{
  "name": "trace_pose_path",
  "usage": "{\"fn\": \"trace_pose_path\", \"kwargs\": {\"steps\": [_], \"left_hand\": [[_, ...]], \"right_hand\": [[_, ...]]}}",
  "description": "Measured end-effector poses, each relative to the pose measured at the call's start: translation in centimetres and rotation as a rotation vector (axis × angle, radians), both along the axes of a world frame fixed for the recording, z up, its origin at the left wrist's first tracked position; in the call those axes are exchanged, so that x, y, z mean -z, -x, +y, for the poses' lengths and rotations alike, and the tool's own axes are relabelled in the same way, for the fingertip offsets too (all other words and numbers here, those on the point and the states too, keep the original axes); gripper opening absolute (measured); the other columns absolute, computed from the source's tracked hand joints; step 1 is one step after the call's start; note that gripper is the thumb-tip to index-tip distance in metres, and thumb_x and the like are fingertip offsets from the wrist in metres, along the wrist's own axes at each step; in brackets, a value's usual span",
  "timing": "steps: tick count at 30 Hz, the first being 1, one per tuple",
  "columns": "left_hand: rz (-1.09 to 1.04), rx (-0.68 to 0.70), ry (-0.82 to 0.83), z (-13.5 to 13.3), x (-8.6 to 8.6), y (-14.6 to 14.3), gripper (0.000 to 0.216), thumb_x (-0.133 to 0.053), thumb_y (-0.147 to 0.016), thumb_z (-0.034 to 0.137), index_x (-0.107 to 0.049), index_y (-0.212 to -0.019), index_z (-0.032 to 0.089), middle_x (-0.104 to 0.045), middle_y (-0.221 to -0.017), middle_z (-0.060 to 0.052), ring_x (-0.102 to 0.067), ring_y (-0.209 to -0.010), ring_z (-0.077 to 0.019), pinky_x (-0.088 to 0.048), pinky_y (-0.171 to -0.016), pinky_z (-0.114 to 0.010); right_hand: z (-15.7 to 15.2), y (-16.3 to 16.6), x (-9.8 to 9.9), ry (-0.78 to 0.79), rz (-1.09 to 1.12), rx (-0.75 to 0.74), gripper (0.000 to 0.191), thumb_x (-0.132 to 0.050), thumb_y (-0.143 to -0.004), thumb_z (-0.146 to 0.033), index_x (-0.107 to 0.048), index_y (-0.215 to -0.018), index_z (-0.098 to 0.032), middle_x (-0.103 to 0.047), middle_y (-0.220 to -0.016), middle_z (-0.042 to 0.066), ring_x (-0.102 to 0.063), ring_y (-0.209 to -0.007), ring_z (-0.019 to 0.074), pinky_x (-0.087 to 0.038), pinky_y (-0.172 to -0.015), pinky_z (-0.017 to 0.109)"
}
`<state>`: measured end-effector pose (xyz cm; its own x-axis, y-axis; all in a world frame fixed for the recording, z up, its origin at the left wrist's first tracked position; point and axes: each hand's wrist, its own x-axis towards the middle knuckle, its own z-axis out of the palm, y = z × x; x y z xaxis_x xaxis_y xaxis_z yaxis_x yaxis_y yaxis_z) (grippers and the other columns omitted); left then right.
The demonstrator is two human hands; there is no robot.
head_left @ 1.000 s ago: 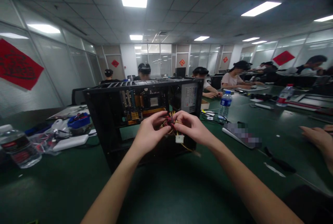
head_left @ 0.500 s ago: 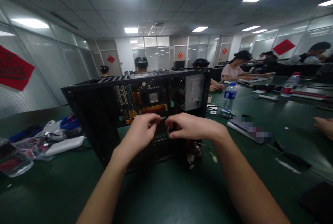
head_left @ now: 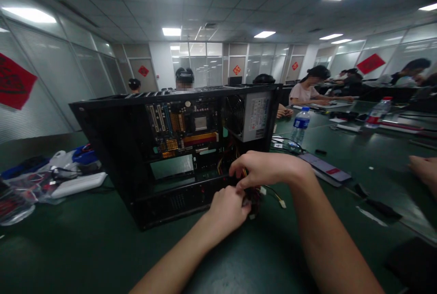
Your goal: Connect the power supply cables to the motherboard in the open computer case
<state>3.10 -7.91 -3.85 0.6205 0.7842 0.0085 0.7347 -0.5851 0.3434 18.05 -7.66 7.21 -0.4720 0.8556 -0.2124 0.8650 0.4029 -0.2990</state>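
An open black computer case [head_left: 177, 205] stands in front of me with its inside facing me. In it I see a motherboard [head_left: 200, 123] and, at the upper right, a grey power supply [head_left: 255, 119] with its fan. Several power cables [head_left: 261, 194] spill out over the case's lower right edge. My left hand [head_left: 229, 207] is closed on the cable bundle there, its fingertips partly hidden. Just above it, my right hand [head_left: 261, 169] is curled with its fingers bent down around the same cables. A loose white connector [head_left: 282, 203] lies on the table beside them.
On the green table [head_left: 102, 257], plastic bags [head_left: 30, 194] and a white box-like item [head_left: 79, 185] lie left. To the right are a water bottle [head_left: 300, 125], a phone [head_left: 326, 168] and a black strap [head_left: 385, 210]. Another person's hand [head_left: 423, 169] shows at the right edge.
Both hands have moved right and down from the middle of the case opening to the cables at its lower right. My left hand has closed on them. The view has shifted slightly.
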Motion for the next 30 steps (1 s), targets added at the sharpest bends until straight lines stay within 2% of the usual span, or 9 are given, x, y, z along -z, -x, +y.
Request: {"fn": "trace_pose_path", "kwargs": {"steps": [3,8,12,15,19,21,23,27,30], "left_hand": [[-0.058,-0.008,-0.002,0.6,0.4,0.2,0.033,-0.048,-0.089,0.029,-0.078,-0.098,0.017,-0.076,-0.095,-0.015,-0.072,-0.088,-0.0311,-0.053,-0.076,-0.039],[-0.309,0.098,0.232,1.0,-2.8,2.3,0.031,-0.049,-0.086,0.026,-0.079,-0.085,0.017,-0.074,-0.08,-0.008,-0.065,-0.072,-0.0209,-0.044,-0.064,-0.029],[-0.46,0.124,0.403,1.2,-5.5,3.9,0.033,-0.05,-0.084,0.021,-0.081,-0.094,0.015,-0.075,-0.084,-0.005,-0.06,-0.073,-0.0168,-0.043,-0.066,-0.026],[-0.537,0.088,0.508,1.5,-6.6,5.0,0.034,-0.055,-0.081,0.02,-0.081,-0.103,0.014,-0.076,-0.088,-0.006,-0.061,-0.073,-0.0168,-0.045,-0.068,-0.026],[-0.634,0.049,0.638,1.9,-7.3,6.3,0.036,-0.062,-0.078,0.023,-0.079,-0.108,0.013,-0.074,-0.086,-0.006,-0.06,-0.068,-0.0152,-0.045,-0.065,-0.026],[-0.668,0.057,0.649,1.9,-7.6,6.8,0.034,-0.065,-0.078,0.024,-0.079,-0.107,0.013,-0.074,-0.087,-0.006,-0.06,-0.07,-0.0149,-0.046,-0.067,-0.026],[-0.706,0.083,0.658,1.9,-7.8,7.1,0.033,-0.068,-0.079,0.027,-0.078,-0.107,0.014,-0.075,-0.092,-0.007,-0.062,-0.076,-0.0157,-0.047,-0.071,-0.026],[-0.84,0.116,0.655,1.8,-7.5,6.9,0.038,-0.076,-0.079,0.036,-0.075,-0.11,0.014,-0.075,-0.099,-0.008,-0.064,-0.088,-0.018,-0.049,-0.079,-0.027],[-0.925,0.102,0.603,1.8,-7.2,6.6,0.039,-0.082,-0.075,0.033,-0.074,-0.108,0.014,-0.075,-0.099,-0.007,-0.066,-0.094,-0.0193,-0.05,-0.083,-0.028]], "right_hand": [[0.4,0.0,0.3,-0.01,-0.059,-0.013,0.049,-0.075,-0.078,-0.042,-0.075,-0.12,-0.018,-0.075,-0.108,0.008,-0.07,-0.093,0.0235,-0.048,-0.073,0.026],[-0.1,-1.3,-0.4,0.031,0.019,-0.028,0.035,-0.07,-0.085,-0.036,-0.076,-0.113,-0.017,-0.076,-0.096,0.006,-0.07,-0.083,0.0195,-0.046,-0.068,0.024],[-0.6,-2.4,-1.0,-0.006,0.118,-0.041,0.027,-0.069,-0.085,-0.028,-0.072,-0.109,-0.016,-0.073,-0.092,0.003,-0.065,-0.078,0.0159,-0.043,-0.063,0.022],[-0.9,-2.5,-1.3,-0.03,0.19,-0.031,0.016,-0.07,-0.084,-0.025,-0.065,-0.095,-0.014,-0.068,-0.084,0.002,-0.062,-0.074,0.014,-0.041,-0.058,0.02],[-1.3,-2.0,-1.9,0.013,0.323,-0.126,0.019,-0.063,-0.091,-0.023,-0.067,-0.107,-0.014,-0.071,-0.093,0.003,-0.065,-0.079,0.0133,-0.046,-0.065,0.02],[-1.5,-1.5,-2.2,-0.065,0.347,-0.187,0.019,-0.061,-0.095,-0.027,-0.071,-0.105,-0.014,-0.071,-0.096,0.004,-0.066,-0.081,0.0132,-0.046,-0.068,0.021],[-1.6,-0.8,-2.4,-0.179,0.355,-0.215,0.022,-0.061,-0.097,-0.03,-0.073,-0.095,-0.013,-0.071,-0.089,0.004,-0.064,-0.077,0.0128,-0.044,-0.067,0.021],[-1.7,0.6,-2.3,-0.357,0.402,-0.201,0.026,-0.061,-0.098,-0.033,-0.073,-0.091,-0.011,-0.068,-0.077,0.003,-0.059,-0.067,0.011,-0.04,-0.059,0.021],[-1.6,1.0,-2.1,-0.413,0.457,-0.173,0.027,-0.06,-0.099,-0.035,-0.072,-0.094,-0.012,-0.068,-0.078,0.002,-0.059,-0.067,0.0106,-0.04,-0.059,0.02]]}}
